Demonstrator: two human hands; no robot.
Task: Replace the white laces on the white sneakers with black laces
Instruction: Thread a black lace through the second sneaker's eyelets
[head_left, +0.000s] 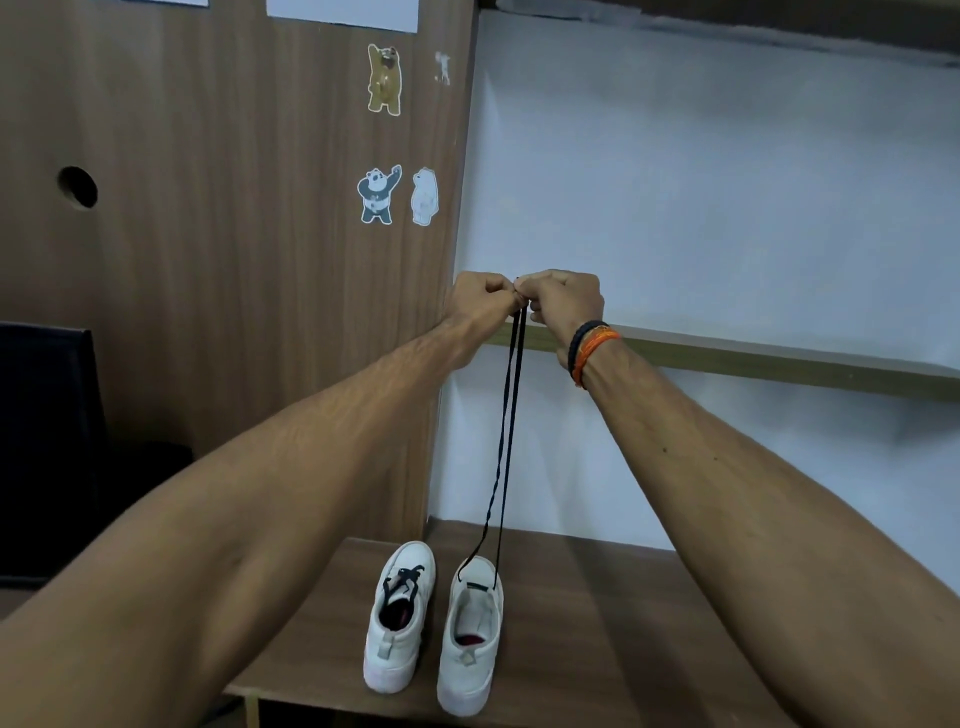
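While both arms are stretched forward and up, the two ends of one black lace are pinched between curled fingers of the left hand and the right hand, which are held touching at the knuckles. From the pinch the two strands are hung almost straight down, close together and taut, to the toe end of the right sneaker, where they are passed through the front eyelets. The lace's long axis is thus seen as near vertical.

Two white sneakers are counted, set side by side and just apart on a brown wooden table, heels toward the camera, toes toward the wall. The left sneaker is already threaded with a black lace over its tongue; only the lowest crossing is seen on the right one.

Behind the sneakers, a wooden panel is noted at left, bearing three bear stickers and a round hole. A white wall and a shelf edge are noted at right. Two wristbands, one dark and one orange, are worn on the right wrist. A dark chair back is seen at far left.
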